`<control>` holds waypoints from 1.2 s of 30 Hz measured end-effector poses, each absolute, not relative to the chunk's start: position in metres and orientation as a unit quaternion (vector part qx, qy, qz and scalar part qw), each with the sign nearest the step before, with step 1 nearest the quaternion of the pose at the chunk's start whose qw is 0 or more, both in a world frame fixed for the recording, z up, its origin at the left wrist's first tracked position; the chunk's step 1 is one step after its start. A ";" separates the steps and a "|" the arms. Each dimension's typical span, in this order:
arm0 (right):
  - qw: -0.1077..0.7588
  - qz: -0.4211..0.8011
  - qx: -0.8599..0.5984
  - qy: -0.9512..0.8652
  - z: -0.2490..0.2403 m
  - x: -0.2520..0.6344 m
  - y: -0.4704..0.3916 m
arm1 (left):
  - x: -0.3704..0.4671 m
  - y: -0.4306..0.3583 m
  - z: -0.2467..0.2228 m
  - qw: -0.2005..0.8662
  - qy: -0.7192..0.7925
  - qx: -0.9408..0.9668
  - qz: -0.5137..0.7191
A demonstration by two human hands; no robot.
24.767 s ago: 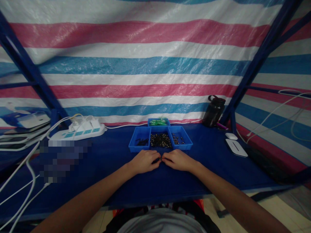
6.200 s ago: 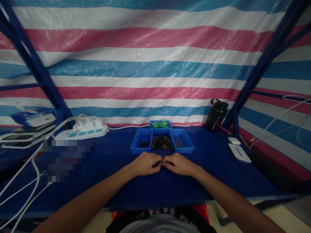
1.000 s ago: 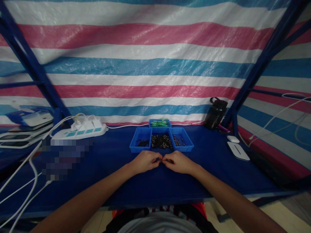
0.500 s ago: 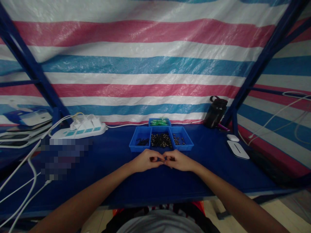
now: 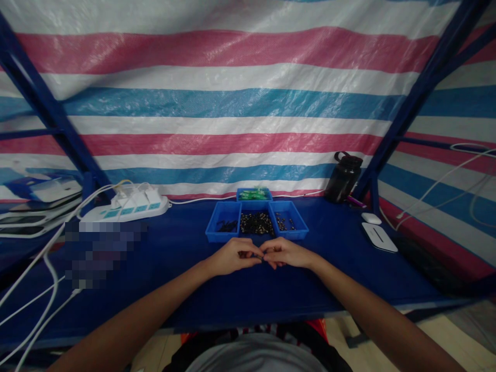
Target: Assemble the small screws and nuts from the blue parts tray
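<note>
Left hand [image 5: 232,257] and right hand [image 5: 289,254] meet, fingertips pinching a small dark piece [image 5: 259,256], probably to steady it, near parts bins [image 5: 222,236] within easy reach.

There are four open blue rectangular plastic trays [image 5: 221,238], one dark looped-lid bottle [image 5: 343,178] and one long white plastic power strip [image 5: 127,211].

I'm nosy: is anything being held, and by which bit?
The left hand and right hand pinch a tiny, dark, slim piece; I can't tell which bit.
</note>
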State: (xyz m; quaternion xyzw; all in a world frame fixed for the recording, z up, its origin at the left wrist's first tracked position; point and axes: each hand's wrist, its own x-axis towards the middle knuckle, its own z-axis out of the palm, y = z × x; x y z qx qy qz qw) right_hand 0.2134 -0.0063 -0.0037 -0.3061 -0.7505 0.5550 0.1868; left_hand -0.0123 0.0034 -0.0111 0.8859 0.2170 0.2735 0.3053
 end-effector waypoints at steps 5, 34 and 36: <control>0.187 0.552 -0.310 -0.751 -0.007 0.212 -0.006 | -0.012 0.003 -0.010 0.309 0.208 0.883 0.286; 0.239 0.426 -0.346 -0.801 -0.015 0.210 -0.005 | -0.010 -0.001 -0.009 0.107 0.263 0.928 0.241; 0.239 0.421 -0.348 -0.803 -0.016 0.210 -0.005 | -0.010 0.000 -0.011 0.105 0.266 0.928 0.239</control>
